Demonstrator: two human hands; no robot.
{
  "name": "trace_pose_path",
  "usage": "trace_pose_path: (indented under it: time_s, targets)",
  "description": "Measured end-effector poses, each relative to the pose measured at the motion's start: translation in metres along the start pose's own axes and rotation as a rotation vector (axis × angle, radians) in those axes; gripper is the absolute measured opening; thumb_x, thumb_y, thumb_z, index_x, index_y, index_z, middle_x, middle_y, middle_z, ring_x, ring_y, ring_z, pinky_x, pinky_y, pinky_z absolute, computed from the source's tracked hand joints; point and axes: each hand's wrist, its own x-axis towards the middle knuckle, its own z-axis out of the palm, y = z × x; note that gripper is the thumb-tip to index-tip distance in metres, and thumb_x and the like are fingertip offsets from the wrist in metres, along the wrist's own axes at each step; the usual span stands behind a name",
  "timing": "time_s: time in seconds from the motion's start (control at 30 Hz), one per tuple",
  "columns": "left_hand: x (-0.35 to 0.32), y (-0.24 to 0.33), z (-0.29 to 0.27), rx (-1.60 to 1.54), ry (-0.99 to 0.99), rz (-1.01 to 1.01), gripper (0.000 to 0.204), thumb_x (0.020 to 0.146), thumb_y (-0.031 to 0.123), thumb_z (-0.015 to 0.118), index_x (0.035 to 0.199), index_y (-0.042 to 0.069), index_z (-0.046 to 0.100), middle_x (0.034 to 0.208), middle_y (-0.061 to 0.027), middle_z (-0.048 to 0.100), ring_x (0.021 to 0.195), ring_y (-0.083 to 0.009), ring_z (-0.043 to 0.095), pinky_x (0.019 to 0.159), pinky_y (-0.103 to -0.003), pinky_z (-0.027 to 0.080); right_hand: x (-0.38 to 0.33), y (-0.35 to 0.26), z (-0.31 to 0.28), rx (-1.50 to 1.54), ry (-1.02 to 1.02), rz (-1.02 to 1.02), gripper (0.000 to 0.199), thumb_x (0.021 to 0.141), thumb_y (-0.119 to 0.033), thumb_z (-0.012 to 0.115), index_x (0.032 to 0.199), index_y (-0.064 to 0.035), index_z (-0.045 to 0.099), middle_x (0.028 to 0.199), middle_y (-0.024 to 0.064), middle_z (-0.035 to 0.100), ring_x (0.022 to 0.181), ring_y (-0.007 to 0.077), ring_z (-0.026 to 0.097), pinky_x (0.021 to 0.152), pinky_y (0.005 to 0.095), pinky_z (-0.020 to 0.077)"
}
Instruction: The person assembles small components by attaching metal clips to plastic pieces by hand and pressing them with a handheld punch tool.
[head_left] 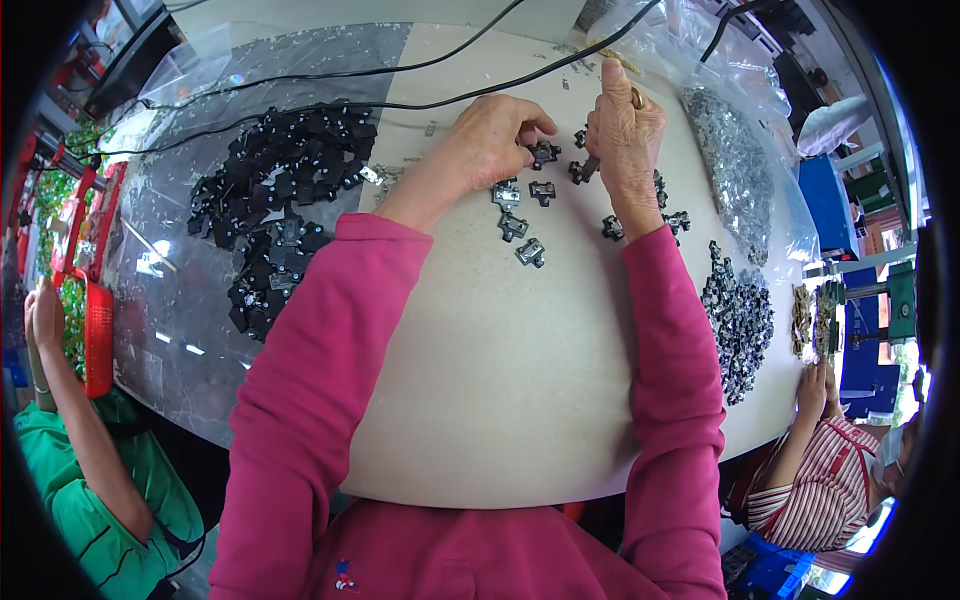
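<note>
My left hand (492, 135) pinches a small black part with a metal piece (543, 153) against the pale tabletop (500, 380). Beside it, my right hand (625, 130) grips a thin dark tool or pin (588, 167), its tip close to that part. Several similar black-and-metal parts (514, 226) lie loose on the table just below my hands. A few more of them (676, 220) rest next to my right wrist. Both my sleeves are pink.
A big heap of black parts (285, 190) lies on clear plastic at the left. Another pile (740, 325) and a bag of small metal pieces (735, 165) sit at the right. Black cables (330, 72) cross the far side. A person in green (70, 480) works at left, one in stripes (820, 470) at right.
</note>
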Motion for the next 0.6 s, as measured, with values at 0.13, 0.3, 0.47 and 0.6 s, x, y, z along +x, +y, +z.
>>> trace_pose_path:
  time_s: [0.13,0.3,0.47,0.6]
  targets:
    - [0.002,-0.004,0.001,-0.009,0.014,0.013,0.033,0.068,-0.007,0.062,0.1,-0.001,0.066,0.079,-0.0055,0.059,0.076,-0.0135,0.058,0.07,-0.026,0.05,0.0,-0.004,-0.001,0.066,-0.003,0.043,0.051,0.092,-0.041,0.054,0.057,-0.0084,0.037,0.047,-0.0031,0.035,0.04,0.0065,0.033,0.035,0.0252,0.0283]
    - [0.004,-0.011,-0.011,-0.164,0.091,-0.033,0.028,0.069,-0.005,0.061,0.097,0.0,0.066,0.078,-0.0031,0.059,0.072,-0.0099,0.055,0.065,-0.023,0.047,0.001,-0.006,0.001,0.25,0.027,0.081,0.046,0.091,-0.038,0.058,0.06,-0.015,0.032,0.049,-0.0063,0.026,0.039,0.005,0.023,0.035,0.0232,0.0188]
    - [0.005,-0.022,-0.032,0.008,0.251,-0.149,0.025,0.071,-0.002,0.059,0.094,0.0,0.067,0.074,-0.0019,0.059,0.067,-0.0088,0.053,0.062,-0.023,0.044,0.002,-0.011,0.0,0.32,0.095,0.118,0.049,0.091,-0.037,0.056,0.057,-0.0144,0.03,0.049,-0.0051,0.026,0.04,0.0063,0.023,0.036,0.0242,0.019]
    - [0.002,-0.026,-0.047,0.111,0.188,-0.281,0.021,0.07,0.001,0.059,0.089,0.0,0.068,0.073,-0.0099,0.063,0.066,-0.0158,0.059,0.063,-0.026,0.047,0.004,-0.011,-0.005,0.318,0.087,0.118,0.05,0.092,-0.038,0.055,0.056,-0.0144,0.029,0.049,-0.0049,0.025,0.041,0.0064,0.024,0.037,0.0241,0.0198]
